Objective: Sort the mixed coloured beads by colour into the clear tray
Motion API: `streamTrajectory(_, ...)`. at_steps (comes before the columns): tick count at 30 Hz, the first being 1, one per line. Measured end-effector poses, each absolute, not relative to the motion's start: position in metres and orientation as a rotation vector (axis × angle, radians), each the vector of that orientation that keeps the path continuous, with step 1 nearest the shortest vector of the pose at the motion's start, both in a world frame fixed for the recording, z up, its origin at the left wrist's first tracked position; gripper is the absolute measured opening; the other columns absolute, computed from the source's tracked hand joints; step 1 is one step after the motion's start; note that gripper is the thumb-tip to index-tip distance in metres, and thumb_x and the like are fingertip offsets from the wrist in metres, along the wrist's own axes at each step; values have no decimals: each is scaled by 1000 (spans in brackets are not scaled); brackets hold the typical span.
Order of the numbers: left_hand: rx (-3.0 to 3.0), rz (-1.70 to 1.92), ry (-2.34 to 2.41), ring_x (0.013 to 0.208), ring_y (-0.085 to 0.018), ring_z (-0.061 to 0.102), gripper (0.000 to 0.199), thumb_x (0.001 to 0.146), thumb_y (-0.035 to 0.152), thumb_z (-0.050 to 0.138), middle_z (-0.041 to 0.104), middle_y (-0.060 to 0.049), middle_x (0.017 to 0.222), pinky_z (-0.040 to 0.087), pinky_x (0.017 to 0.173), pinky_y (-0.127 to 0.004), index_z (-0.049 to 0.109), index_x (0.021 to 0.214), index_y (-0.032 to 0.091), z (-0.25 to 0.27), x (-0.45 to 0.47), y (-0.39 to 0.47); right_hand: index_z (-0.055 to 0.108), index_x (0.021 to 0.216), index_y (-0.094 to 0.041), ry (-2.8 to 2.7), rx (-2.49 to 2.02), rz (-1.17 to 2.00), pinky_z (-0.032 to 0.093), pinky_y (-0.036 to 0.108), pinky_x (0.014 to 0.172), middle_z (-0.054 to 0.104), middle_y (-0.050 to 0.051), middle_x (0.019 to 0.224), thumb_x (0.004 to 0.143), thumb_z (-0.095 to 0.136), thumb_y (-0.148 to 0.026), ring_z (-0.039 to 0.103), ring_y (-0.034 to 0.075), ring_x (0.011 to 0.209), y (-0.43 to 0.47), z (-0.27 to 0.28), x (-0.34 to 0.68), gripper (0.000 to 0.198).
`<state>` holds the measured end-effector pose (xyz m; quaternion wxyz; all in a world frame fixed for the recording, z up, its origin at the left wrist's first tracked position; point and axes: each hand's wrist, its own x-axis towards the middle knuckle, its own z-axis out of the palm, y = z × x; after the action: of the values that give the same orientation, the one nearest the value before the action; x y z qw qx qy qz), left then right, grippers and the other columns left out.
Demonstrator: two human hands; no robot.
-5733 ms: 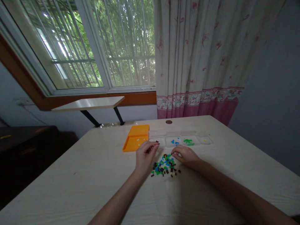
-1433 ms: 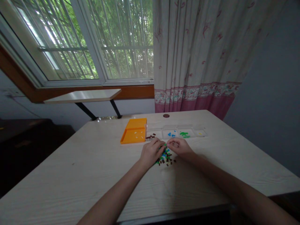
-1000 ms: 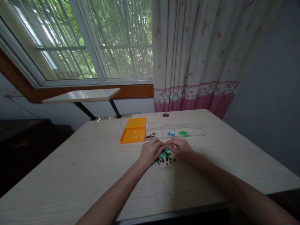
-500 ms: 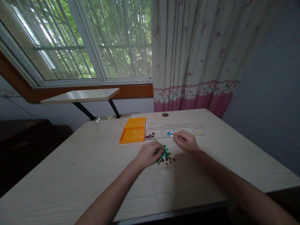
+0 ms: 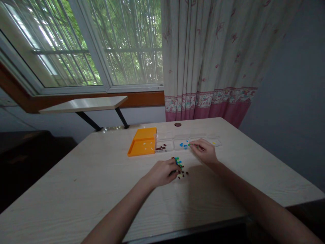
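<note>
A loose pile of tiny building bricks [image 5: 179,162] in green, blue, brown and pale colours lies on the table. My left hand [image 5: 164,173] rests over the pile's left side, fingers curved and the thumb apart from them; it covers part of the bricks. Over the clear compartment tray [image 5: 169,145], my right hand [image 5: 205,151] pinches a small green brick [image 5: 189,144] between thumb and fingertips. Just left of those fingertips, several blue bricks [image 5: 181,145] lie in one compartment. Brown bricks [image 5: 160,147] sit in the leftmost compartment, and a yellow brick [image 5: 214,143] in the right one.
An open orange case [image 5: 141,147] holding a few white pieces adjoins the tray's left end. Behind it, a raised shelf [image 5: 85,104] stands on black legs at the table's [image 5: 83,189] back left. A brown round cap [image 5: 177,124] is set near the back edge.
My right hand now shows a green brick at its fingertips, where a pale or shiny piece was. More blue bricks show in the compartment. My left hand has shifted slightly over the pile.
</note>
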<state>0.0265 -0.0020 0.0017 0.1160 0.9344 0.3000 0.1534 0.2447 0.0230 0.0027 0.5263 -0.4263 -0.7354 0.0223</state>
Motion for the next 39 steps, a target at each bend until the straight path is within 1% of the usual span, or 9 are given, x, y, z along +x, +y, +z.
streamTrajectory(8, 2764, 430, 895, 81, -14, 58, 21, 79, 20, 47, 59, -2, 90, 44, 67, -21, 61, 94, 25, 2, 27, -3, 65, 83, -20, -1822, -1062, 14, 41, 25, 59, 61, 4, 70, 81, 50, -31, 52, 13, 61, 28, 5, 254, 20)
streamTrajectory(13, 2766, 397, 892, 81, -13, 57, 21, 79, 20, 48, 57, -2, 91, 44, 67, -21, 60, 95, 26, 5, 27, -4, 66, 83, -19, -1806, -1331, 6, 39, 25, 58, 62, 4, 72, 78, 50, -32, 53, 14, 63, 46, 1, 278, 20)
streamTrajectory(17, 2770, 373, 888, 80, -13, 57, 19, 80, 20, 46, 56, -2, 92, 43, 65, -20, 60, 93, 25, 4, 27, -3, 66, 79, -21, -1790, -1611, 11, 35, 24, 55, 60, 1, 62, 75, 52, -31, 53, 14, 58, 58, -7, 293, 18)
streamTrajectory(22, 2776, 379, 918, 80, -12, 56, 18, 83, 24, 42, 53, -2, 93, 43, 66, -20, 57, 94, 25, 4, 27, -3, 67, 83, -22, -1778, -1734, 14, 31, 23, 52, 61, 1, 63, 77, 49, -31, 53, 14, 57, 60, -12, 295, 21)
streamTrajectory(27, 2751, 435, 1010, 81, -13, 54, 20, 86, 26, 37, 51, -3, 96, 44, 69, -22, 53, 98, 23, 7, 28, -3, 66, 87, -21, -1813, -1673, 60, 33, 22, 55, 62, 1, 66, 79, 46, -32, 53, 13, 60, 55, -10, 287, 24)
streamTrajectory(31, 2740, 422, 1034, 82, -13, 55, 20, 85, 25, 37, 52, -3, 96, 44, 70, -23, 53, 97, 23, 6, 28, -3, 65, 87, -19, -1967, -1500, 145, 35, 22, 58, 61, 2, 67, 80, 44, -32, 52, 13, 61, 46, -10, 269, 26)
streamTrajectory(33, 2731, 422, 1052, 83, -14, 55, 19, 84, 24, 38, 53, -2, 95, 44, 71, -23, 53, 96, 23, 5, 28, -2, 65, 86, -18, -2095, -1365, 284, 35, 22, 57, 61, 2, 67, 80, 45, -32, 51, 12, 60, 39, -12, 257, 26)
streamTrajectory(36, 2696, 467, 1108, 84, -14, 55, 18, 84, 23, 39, 54, -2, 94, 43, 72, -23, 54, 94, 23, 3, 28, -1, 66, 81, -17, -2269, -1182, 572, 34, 19, 53, 58, 0, 61, 79, 48, -32, 49, 10, 56, 28, -15, 239, 23)
streamTrajectory(39, 2634, 532, 1174, 83, -13, 55, 18, 84, 23, 39, 57, -1, 92, 43, 73, -23, 54, 92, 23, 1, 28, 1, 66, 79, -18, -2332, -1140, 686, 31, 18, 50, 55, -3, 57, 75, 53, -31, 45, 8, 52, 20, -18, 226, 19)
